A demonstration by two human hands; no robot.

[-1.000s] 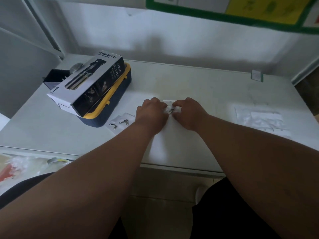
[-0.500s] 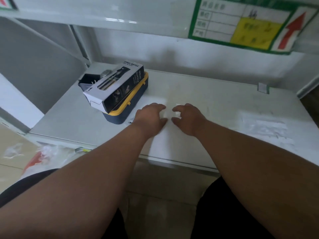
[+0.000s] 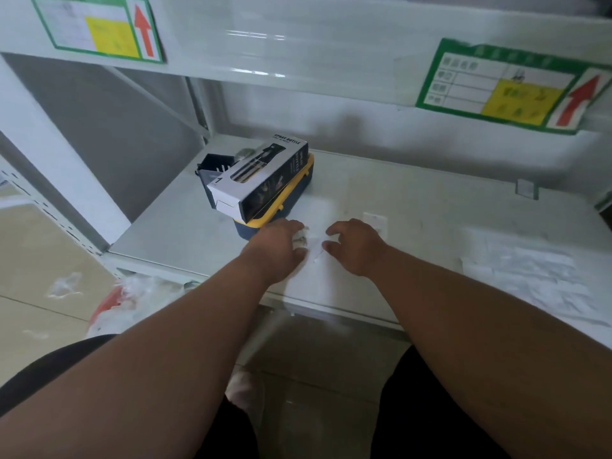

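Mostly clear, small, crinkled packet [image 3: 303,239], pinched by left hand [image 3: 275,250]

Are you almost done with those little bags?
Hard to say, but probably not nearly. Maybe done: one small flat bag lies on the shelf behind the right hand. In hand: the left hand pinches a little bag with something small inside, and the right hand hovers open beside it. Left: a pile of clear bags waits on the right.
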